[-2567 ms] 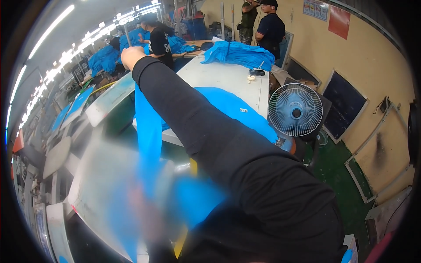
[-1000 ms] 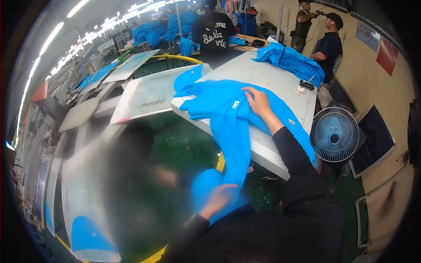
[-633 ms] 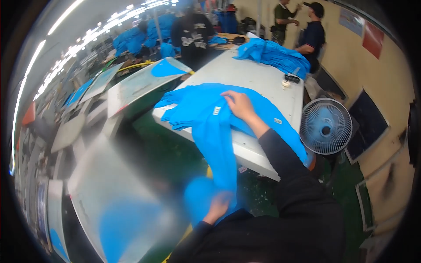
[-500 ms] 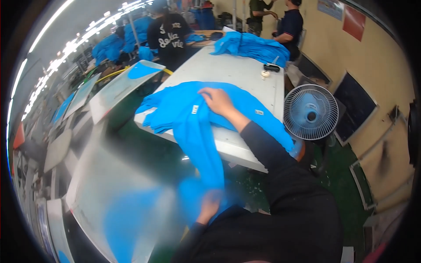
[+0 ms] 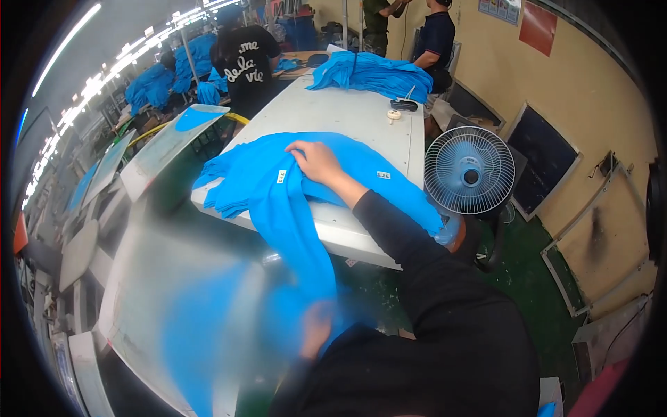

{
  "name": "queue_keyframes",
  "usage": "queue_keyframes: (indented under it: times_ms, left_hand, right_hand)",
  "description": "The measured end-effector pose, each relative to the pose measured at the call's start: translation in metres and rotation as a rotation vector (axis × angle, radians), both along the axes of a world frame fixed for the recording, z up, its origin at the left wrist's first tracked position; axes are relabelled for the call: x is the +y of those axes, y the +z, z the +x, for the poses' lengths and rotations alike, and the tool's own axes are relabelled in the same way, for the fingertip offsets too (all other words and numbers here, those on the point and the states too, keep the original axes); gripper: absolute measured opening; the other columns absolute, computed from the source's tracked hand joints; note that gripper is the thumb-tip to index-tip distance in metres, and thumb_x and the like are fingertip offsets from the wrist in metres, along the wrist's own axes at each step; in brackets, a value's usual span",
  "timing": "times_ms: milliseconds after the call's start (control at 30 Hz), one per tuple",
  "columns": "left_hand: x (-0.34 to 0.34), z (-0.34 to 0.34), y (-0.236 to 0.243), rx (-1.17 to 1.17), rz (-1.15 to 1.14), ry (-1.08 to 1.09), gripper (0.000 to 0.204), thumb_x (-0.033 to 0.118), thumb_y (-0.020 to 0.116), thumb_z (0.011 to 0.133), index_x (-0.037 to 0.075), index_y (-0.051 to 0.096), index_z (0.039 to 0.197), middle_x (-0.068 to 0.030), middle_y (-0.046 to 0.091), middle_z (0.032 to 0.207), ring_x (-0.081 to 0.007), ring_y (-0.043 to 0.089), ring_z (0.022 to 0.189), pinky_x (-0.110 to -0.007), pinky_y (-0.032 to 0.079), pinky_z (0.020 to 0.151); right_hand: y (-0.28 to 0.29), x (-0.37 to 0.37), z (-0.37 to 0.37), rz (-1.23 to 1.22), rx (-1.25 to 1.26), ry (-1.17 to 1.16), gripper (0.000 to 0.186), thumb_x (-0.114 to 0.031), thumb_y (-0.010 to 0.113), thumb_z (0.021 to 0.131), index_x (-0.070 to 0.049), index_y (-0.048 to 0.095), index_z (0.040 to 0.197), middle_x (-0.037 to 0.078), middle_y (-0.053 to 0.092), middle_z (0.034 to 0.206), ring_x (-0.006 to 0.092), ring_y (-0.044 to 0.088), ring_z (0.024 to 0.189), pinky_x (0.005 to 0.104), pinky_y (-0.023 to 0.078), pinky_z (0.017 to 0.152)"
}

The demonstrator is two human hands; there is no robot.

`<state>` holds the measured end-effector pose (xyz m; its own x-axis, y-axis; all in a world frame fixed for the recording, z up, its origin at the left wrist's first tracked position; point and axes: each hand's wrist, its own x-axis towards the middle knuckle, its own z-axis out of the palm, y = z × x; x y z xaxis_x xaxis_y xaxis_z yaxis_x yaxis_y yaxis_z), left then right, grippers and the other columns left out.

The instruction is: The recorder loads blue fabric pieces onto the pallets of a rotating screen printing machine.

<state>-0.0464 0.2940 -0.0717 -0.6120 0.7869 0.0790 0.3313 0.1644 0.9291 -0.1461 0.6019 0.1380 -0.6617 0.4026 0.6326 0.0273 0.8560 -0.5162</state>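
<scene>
A stack of bright blue cut fabric pieces (image 5: 347, 156) lies on the near end of a white table. My right hand (image 5: 318, 162) rests on it, fingers bent and pinching the cloth near a fold. From there one blue fabric piece (image 5: 295, 240), with a small white label, hangs over the table edge toward my body. Low in the view, my left hand (image 5: 316, 328) is closed on the lower part of that piece; blur hides its fingertips. Beside it, a pale board (image 5: 132, 313) carries a blurred blue patch.
On the white table (image 5: 278, 115) are another blue fabric pile (image 5: 375, 75), a black object (image 5: 404, 105) and a small pale round item (image 5: 394, 116). A fan (image 5: 470, 170) stands right of the table. More boards (image 5: 170, 149) line the left. Several people stand farther back.
The whole view has shifted, so the table, stack and fan sit farther left in the picture. Both hands keep nearly the same hold on the hanging fabric.
</scene>
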Motion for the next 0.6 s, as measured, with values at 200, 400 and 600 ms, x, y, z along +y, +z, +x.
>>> queue_keyframes:
  times_ms: [200, 400, 600]
  left_hand:
    - [0.0, -0.002, -0.001, -0.014, 0.036, -0.009, 0.017, -0.001, 0.06, 0.08, 0.002, 0.063, 0.097, -0.0089, 0.065, 0.094, -0.0146, 0.06, 0.089, -0.028, 0.046, 0.079]
    - [-0.001, 0.0, 0.008, -0.03, 0.043, -0.002, 0.017, -0.001, 0.06, 0.08, 0.002, 0.063, 0.097, -0.0094, 0.065, 0.094, -0.0154, 0.06, 0.09, -0.028, 0.046, 0.08]
    - [-0.003, -0.002, -0.001, 0.002, 0.015, 0.0, 0.018, -0.001, 0.06, 0.08, 0.002, 0.063, 0.098, -0.0096, 0.066, 0.094, -0.0162, 0.06, 0.09, -0.028, 0.046, 0.08]
  right_hand:
    - [-0.001, 0.002, -0.002, 0.0, 0.003, 0.008, 0.019, -0.02, 0.053, 0.088, -0.013, 0.068, 0.098, 0.013, 0.068, 0.087, 0.0312, 0.063, 0.081, 0.0404, 0.05, 0.074]
    - [-0.002, 0.002, -0.003, 0.001, 0.017, 0.012, 0.019, -0.02, 0.052, 0.089, -0.013, 0.068, 0.097, 0.013, 0.068, 0.087, 0.0318, 0.063, 0.081, 0.0414, 0.05, 0.073]
    - [-0.002, -0.001, -0.002, 0.012, -0.001, 0.004, 0.019, -0.021, 0.052, 0.089, -0.013, 0.068, 0.096, 0.014, 0.067, 0.087, 0.0323, 0.063, 0.081, 0.0415, 0.049, 0.073]
